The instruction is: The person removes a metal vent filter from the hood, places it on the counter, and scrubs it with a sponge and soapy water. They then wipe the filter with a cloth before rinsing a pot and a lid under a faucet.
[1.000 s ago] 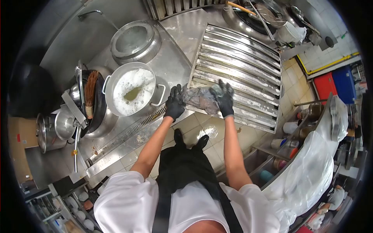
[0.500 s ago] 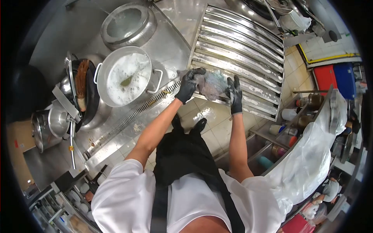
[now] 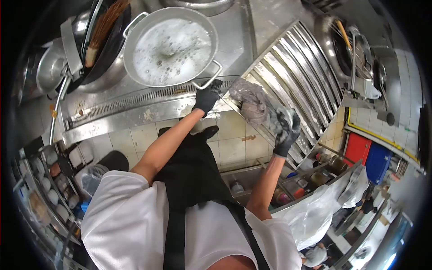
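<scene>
A slatted metal baffle filter [image 3: 292, 67] lies tilted across the counter edge, its lower part over the floor. My right hand [image 3: 287, 132], black-gloved, presses a wet, sudsy grey cloth [image 3: 254, 103] onto its lower slats, fingers closed round one end; the other end lies bunched toward the filter's left corner. My left hand [image 3: 207, 98], also gloved, is at the counter edge by that corner, just under the pot's handle. Its fingers look curled, and what they grip is hidden. A large pot [image 3: 215, 45] of foamy water stands above it.
A wok with a bamboo brush [image 3: 101, 33] and a cleaver sit at the left. Another wok [image 3: 326, 42] with a strainer is beyond the filter. Below right is a shelf with jars [image 3: 337, 164] and plastic sheeting [image 3: 310, 216]. A grated drain [image 3: 148, 95] runs along the counter front.
My left hand has let go of the cloth and moved to the filter's left corner. My right hand now bunches the cloth against the slats. The view has turned and shifted.
</scene>
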Demonstrator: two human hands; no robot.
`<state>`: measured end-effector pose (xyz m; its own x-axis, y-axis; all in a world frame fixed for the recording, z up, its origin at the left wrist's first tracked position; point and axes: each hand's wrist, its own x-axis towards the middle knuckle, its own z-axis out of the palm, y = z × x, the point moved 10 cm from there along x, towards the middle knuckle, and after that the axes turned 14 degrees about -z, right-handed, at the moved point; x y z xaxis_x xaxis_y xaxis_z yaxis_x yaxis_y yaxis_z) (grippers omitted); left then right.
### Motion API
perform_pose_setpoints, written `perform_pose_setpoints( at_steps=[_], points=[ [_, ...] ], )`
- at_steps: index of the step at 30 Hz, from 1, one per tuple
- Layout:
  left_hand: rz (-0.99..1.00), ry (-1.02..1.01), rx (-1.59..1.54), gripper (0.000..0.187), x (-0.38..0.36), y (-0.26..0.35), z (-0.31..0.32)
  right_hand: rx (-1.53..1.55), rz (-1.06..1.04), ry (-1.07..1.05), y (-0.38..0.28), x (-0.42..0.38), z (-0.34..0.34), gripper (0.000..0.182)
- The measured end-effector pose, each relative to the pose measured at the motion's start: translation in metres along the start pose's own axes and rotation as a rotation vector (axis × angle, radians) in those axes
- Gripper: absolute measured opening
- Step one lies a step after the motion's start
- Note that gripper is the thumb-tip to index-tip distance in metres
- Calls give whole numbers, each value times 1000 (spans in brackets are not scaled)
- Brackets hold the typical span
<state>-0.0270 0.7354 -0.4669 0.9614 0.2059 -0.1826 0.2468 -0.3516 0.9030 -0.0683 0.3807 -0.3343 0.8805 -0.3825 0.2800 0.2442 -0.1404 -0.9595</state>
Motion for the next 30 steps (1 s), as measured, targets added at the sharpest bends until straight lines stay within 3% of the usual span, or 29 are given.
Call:
perform_pose_setpoints(
  at_steps=[1,3,5,6,7,8,9,10,11,13,14,15,17,18,19,20,21,22,23,24,25,26,27,29,30],
  points=[
    [-351,-224,-373,36,-4,-19,12,185,185,-1,0,-7,6,47],
    [70,-140,35,34,10,-14,37,169,163,-63,17,-15,20,49],
    [-104,-323,-117,32,22,11,52,60,139,-297,56,-19,48,53],
    [-162,-360,-185,32,33,9,62,-219,-102,-396,23,-18,92,53],
    [-232,-379,-272,33,44,3,71,-481,-19,-723,90,-36,88,55],
    [-280,-382,-368,34,53,-4,76,-555,-73,-881,76,-35,128,55],
    [-327,-382,-486,35,58,-15,77,-479,7,-894,63,-36,168,57],
    [-364,-395,-617,35,63,-25,76,-712,-555,-1035,40,-52,205,60],
    [-418,-425,-782,36,68,-39,74,-1130,-310,-1087,94,-63,213,59],
    [-571,-538,-1076,38,64,-52,85,-904,-90,-951,78,-54,236,59],
    [-633,-590,-1180,39,64,-48,90,-1071,-470,-669,58,-47,238,62],
    [-683,-640,-1261,41,64,-44,96,-895,-300,-682,42,-33,243,66],
    [-727,-863,-1424,43,63,-29,111,-898,-281,-687,48,-32,224,70],
    [-718,-1076,-1507,44,60,-18,122,-914,-257,-646,54,-34,203,70],
    [-839,-613,-1174,48,57,-3,99,-1029,-292,-569,61,-40,172,71],
    [-843,-642,-1147,48,60,-4,110,-1139,-327,-492,71,-45,141,72],
    [-913,-639,-1178,53,65,-17,122,-1146,-142,-414,102,-48,90,76],
    [-987,-632,-1202,58,65,-25,132,-934,-36,-235,93,-34,42,77],
    [-713,-392,-909,60,77,-11,109,-1176,-9,-373,138,-49,-20,73],
    [-733,-465,-866,60,64,9,108,-1300,-14,-273,196,-67,-108,68],
    [-751,-526,-832,59,55,23,114,-1112,227,-295,196,-59,-164,68],
    [-681,-530,-742,52,65,-3,127,-1055,177,-106,179,-57,-209,69],
    [-453,-475,-224,51,67,-4,110,-987,107,76,161,-57,-255,70],
    [-165,-328,372,51,95,-40,106,-1336,71,23,180,-66,-336,69],
    [-154,-321,399,51,87,-11,105,-1499,-193,-137,183,-69,-353,59]
  ],
)
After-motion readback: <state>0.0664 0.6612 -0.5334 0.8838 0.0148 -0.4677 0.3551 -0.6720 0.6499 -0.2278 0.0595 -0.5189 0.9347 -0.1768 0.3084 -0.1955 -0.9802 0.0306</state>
